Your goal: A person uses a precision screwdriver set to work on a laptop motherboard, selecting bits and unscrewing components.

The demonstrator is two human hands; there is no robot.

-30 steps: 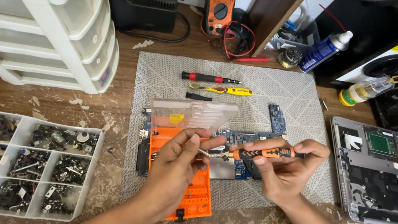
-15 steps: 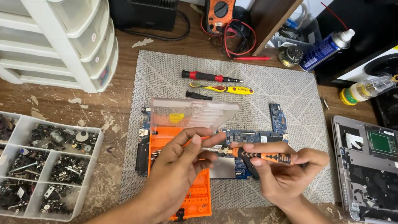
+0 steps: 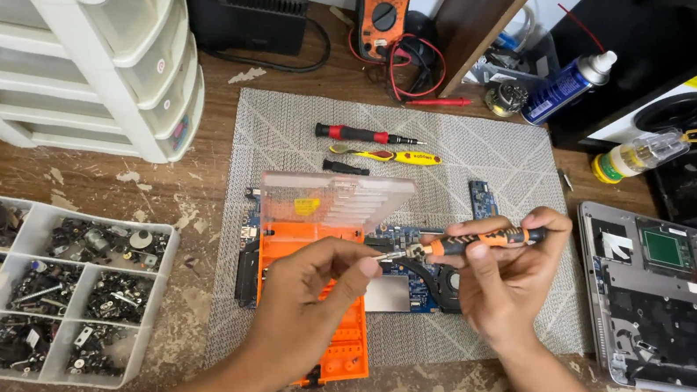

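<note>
Gripping the orange-and-black screwdriver (image 3: 478,242) by its ribbed handle, the right hand (image 3: 509,278) holds it level above the mat (image 3: 484,144), left hand (image 3: 313,302) pinching its thin metal tip; judged light, rigid, small, easily dropped.

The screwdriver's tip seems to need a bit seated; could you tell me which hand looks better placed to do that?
Probably the left hand: its fingertips already pinch at the metal tip of the screwdriver, while the right hand is wrapped around the orange handle, steadying it.
</note>
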